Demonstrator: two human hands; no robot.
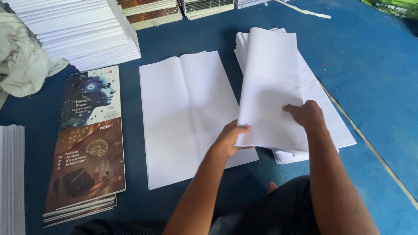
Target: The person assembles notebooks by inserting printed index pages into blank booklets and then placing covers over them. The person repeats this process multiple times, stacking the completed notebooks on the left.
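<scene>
Head view, scanning from the left edge: I see a narrow stack of white paper sheets at lower left, and above it a crumpled pale cloth at the upper left of the frame. Beside the cloth sits a tall pile of white ruled page blocks. Below that pile lies a short stack of glossy printed covers, dark blue on top and brown lower down (with a head and a brain pictured on them). All of it rests on a blue floor mat.

Centre frame, I see a flat, unfolded white sheet set with a middle crease, lying alone on the mat, just beside the covers.

My left hand is at lower centre, its fingers pinched on the lower left corner of a curved bundle of white ruled sheets, thumb on top. The hand overlaps the lower right edge of the unfolded set. My right hand grips the bundle's right edge, fingers curled over it. The bundle is lifted and bowed, right of centre, above a stack of white ruled sheets that it partly hides.

Along the top edge I see more stacked notebooks with brown spines.
</scene>
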